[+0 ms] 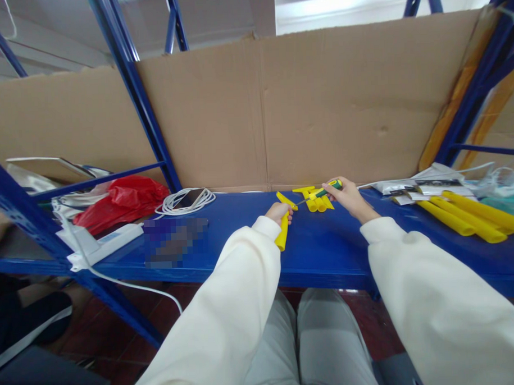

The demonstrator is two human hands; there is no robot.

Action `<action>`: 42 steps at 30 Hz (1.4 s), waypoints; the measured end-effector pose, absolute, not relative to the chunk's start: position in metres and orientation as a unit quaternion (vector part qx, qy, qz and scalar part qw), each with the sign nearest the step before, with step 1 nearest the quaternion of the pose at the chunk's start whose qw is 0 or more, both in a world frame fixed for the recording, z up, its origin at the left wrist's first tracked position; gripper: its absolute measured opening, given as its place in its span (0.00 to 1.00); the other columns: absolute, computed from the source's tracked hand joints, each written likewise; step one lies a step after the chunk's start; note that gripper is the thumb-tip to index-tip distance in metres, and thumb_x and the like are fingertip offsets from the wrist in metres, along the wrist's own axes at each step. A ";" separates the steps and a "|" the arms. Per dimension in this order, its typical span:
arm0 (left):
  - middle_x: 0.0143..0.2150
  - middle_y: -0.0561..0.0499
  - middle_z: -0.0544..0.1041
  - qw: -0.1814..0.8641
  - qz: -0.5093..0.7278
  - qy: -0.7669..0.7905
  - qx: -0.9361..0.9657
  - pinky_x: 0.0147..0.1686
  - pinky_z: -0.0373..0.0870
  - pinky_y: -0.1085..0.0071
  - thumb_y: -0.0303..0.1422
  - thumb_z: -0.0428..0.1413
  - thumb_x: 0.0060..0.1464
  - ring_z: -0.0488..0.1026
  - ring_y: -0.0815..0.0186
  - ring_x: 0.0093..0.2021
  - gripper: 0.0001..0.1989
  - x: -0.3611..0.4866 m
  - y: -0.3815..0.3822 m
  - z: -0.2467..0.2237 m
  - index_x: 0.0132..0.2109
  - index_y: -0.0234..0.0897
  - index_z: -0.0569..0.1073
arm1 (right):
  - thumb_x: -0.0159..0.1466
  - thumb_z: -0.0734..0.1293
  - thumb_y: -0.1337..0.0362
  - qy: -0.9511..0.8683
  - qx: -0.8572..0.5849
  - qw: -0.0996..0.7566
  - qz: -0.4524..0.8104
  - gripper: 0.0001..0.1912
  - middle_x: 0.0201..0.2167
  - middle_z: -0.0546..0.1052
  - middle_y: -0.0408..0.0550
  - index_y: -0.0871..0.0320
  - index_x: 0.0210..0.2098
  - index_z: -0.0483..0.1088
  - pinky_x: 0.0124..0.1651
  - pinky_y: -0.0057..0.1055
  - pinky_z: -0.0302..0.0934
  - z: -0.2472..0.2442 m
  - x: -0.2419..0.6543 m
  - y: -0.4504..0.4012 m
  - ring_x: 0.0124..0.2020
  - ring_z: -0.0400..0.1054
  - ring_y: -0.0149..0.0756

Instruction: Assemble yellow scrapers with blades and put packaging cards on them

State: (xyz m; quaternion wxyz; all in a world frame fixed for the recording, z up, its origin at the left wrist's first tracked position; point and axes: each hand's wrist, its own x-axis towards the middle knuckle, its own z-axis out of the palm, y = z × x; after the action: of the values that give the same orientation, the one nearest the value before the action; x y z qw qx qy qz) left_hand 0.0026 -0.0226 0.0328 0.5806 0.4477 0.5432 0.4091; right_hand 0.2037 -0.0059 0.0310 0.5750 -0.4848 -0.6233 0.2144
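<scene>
My left hand (277, 212) is closed around a yellow T-shaped plastic piece (283, 240), its longer stem pointing down toward me and its crossbar above my fingers. In my right hand (345, 195) is a screwdriver (323, 191) with a green and yellow handle. Its shaft points left, and the tip meets the yellow piece near the crossbar; whether it sits on a screw is too small to tell. Just behind, several similar yellow pieces (318, 203) lie together on the blue shelf top (322, 246).
Several yellow tubes (472, 218) lie at the right beside plastic bags. Leftward are a coiled white cable (183, 202), a red plastic bag (122, 203), a white power strip (117, 242) and a pixelated patch. Cardboard (313, 112) stands behind; blue posts (147, 112) rise beside it. Another person sits far left.
</scene>
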 end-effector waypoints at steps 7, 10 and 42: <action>0.17 0.58 0.61 0.590 0.414 0.524 0.453 0.15 0.52 0.77 0.16 0.48 0.53 0.55 0.75 0.13 0.10 0.002 -0.022 0.033 0.29 0.34 0.66 | 0.50 0.73 0.46 -0.618 -0.472 0.588 0.223 0.22 0.21 0.70 0.40 0.55 0.31 0.66 0.28 0.31 0.65 0.030 0.208 -0.002 0.21 0.65 0.31; 0.17 0.57 0.62 0.592 0.416 0.522 0.451 0.15 0.53 0.77 0.16 0.48 0.53 0.56 0.75 0.14 0.10 0.002 -0.020 0.032 0.28 0.35 0.64 | 0.51 0.73 0.47 -0.614 -0.473 0.590 0.226 0.21 0.21 0.70 0.40 0.55 0.31 0.66 0.28 0.30 0.65 0.029 0.210 -0.001 0.21 0.65 0.31; 0.17 0.56 0.62 0.579 0.420 0.530 0.455 0.16 0.53 0.76 0.16 0.47 0.53 0.56 0.74 0.14 0.13 0.000 -0.020 0.032 0.25 0.35 0.63 | 0.56 0.70 0.59 -0.592 -0.409 0.594 0.360 0.11 0.17 0.68 0.37 0.55 0.34 0.65 0.17 0.23 0.52 0.032 0.206 -0.004 0.14 0.60 0.26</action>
State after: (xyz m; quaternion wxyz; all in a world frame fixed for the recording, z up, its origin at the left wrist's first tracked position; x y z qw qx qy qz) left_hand -0.0003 -0.0200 0.0322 0.5790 0.4551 0.5305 0.4199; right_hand 0.2061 -0.0036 0.0316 0.5936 -0.4088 -0.5923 0.3601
